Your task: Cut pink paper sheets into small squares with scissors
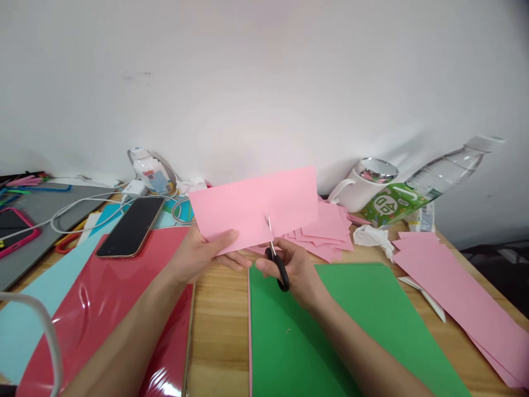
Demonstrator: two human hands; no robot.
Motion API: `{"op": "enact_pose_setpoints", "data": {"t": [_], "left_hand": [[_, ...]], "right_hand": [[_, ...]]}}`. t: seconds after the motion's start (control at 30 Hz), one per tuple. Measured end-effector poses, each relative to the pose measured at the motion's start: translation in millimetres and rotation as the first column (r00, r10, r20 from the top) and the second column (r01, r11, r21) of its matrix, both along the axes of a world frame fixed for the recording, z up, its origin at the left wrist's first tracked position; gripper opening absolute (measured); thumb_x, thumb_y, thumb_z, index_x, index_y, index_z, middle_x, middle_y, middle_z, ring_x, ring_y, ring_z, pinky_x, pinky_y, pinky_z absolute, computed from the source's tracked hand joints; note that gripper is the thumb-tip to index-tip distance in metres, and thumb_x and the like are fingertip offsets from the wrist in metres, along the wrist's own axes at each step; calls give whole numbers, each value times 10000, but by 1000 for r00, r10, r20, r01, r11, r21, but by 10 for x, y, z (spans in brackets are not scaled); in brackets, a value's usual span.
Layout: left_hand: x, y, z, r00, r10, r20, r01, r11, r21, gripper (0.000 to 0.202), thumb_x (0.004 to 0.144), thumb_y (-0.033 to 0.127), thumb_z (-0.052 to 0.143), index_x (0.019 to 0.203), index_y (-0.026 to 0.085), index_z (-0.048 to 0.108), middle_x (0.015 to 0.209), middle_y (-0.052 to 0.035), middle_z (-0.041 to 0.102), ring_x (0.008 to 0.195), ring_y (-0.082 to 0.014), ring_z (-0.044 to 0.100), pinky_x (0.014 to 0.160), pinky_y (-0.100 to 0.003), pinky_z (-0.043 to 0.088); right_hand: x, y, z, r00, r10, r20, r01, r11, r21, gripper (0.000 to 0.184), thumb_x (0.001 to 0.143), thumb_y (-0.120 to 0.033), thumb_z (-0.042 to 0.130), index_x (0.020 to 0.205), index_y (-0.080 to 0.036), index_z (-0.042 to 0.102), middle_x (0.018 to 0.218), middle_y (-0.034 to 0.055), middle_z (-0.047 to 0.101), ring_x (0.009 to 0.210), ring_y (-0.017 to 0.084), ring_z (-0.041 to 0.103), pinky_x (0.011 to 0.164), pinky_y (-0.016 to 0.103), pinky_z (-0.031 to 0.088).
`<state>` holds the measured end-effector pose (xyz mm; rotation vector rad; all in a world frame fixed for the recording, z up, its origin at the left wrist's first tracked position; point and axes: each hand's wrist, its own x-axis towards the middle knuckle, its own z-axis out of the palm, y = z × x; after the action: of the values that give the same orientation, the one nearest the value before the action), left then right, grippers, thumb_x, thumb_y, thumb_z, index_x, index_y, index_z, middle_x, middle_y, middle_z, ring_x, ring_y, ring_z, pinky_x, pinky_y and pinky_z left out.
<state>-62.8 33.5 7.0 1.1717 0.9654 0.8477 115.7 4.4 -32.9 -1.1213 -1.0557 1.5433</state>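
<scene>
A strip of pink paper [231,209] is held up above the table, its long side running left to right. My left hand [210,251] pinches its lower left part, thumb in front and fingers behind. In my right hand [291,264] is a pair of scissors [281,274] with black handles, the fingers closed round them. The scissor blades point upward and reach into the strip from its lower edge near the middle. Behind the strip lies a loose pile of cut pink paper pieces [326,226].
Below my right hand lies a green sheet [347,320]; at left are a glossy red pack [107,309] and a black phone [132,227]. A white mug [351,190], a tilted clear bottle [446,168] and long pink strips [458,298] stand or lie right. A wall [264,82] rises behind.
</scene>
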Motion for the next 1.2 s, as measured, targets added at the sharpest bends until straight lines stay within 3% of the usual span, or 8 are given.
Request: {"op": "enact_pose_setpoints", "data": {"t": [0.13,0.33,1.2], "left_hand": [[11,-9,-16,998,-58,-19,57,997,-43,274,748,317,639,938,132,569,558,-56,698,502,-202,673,446,-237,544],[17,-13,-2,999,-48,-25,46,997,-60,318,736,310,651,970,117,555,555,-58,697,520,-214,679,438,-236,541],[-5,-2,-13,997,-71,24,72,997,-39,254,764,281,634,955,131,561,566,-53,704,528,-206,682,433,-215,537]], "right_hand": [[14,11,2,999,6,-43,-4,999,50,420,488,-312,815,791,-159,567,677,1,587,592,112,512,546,227,403],[23,6,25,1000,21,-20,-19,998,59,393,526,-323,797,799,-151,572,713,21,597,620,121,519,575,235,419],[2,4,-19,1000,-6,17,5,999,53,383,527,-369,781,760,-136,585,578,-30,484,526,81,382,468,200,287]]}}
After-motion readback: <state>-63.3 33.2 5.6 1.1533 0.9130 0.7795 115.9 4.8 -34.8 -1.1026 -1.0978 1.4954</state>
